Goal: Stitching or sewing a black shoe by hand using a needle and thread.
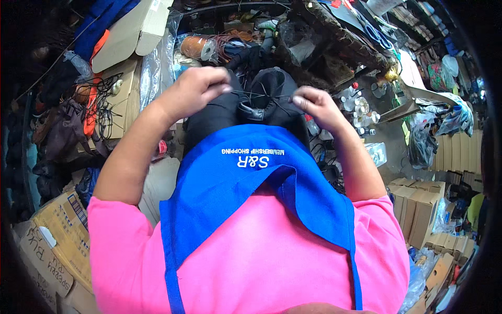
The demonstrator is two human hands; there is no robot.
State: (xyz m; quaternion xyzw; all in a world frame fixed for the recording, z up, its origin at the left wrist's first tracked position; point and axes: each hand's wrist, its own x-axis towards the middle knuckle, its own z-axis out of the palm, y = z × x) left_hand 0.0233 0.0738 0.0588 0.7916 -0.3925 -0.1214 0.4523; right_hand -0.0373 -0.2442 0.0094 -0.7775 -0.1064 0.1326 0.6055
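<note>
A black shoe point(271, 82) rests between my knees, just past the top of my blue apron point(219, 178). Thin dark shoelaces point(265, 96) cross above its opening and stretch out to both sides. On the left side, my left hand point(201, 89) is closed in a pinch at one end of the lace. My right hand point(318, 107) pinches the other end, thumb against fingers, to the right of the shoe. Both hands are raised apart, with the shoe between them. The shoe's lower part is hard to make out against my dark trousers point(206, 123).
Ahead lie an orange-brown thread spool point(197, 48) and a cluttered bench edge point(345, 36) with blue-handled scissors point(381, 39). Several small bottles point(363, 112) stand to the right. Cardboard boxes point(418, 206) are stacked at lower right, and another carton point(63, 225) sits at lower left.
</note>
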